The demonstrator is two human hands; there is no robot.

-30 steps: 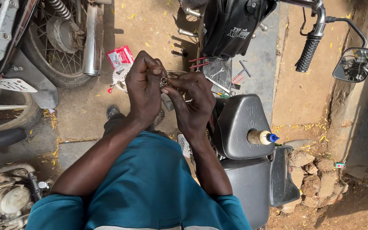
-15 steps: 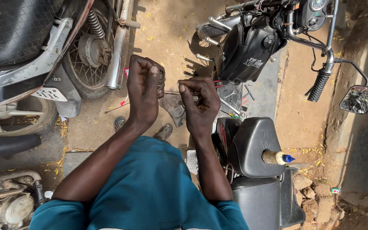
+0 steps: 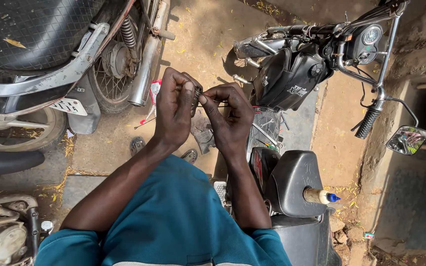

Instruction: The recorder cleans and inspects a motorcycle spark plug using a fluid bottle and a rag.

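Two motorcycles frame the scene: a black motorcycle with a textured seat and chrome exhaust at the left, and a stripped black motorcycle with chrome handlebar and round mirror at the right, more of both showing than a second ago as the view has tipped forward. A black moulded cover carries a small tan bottle with a blue cap. The left hand and right hand have stayed together above the sandy ground, fingers pinched shut on a small dark metal part with a thin wire, now held closer between them.
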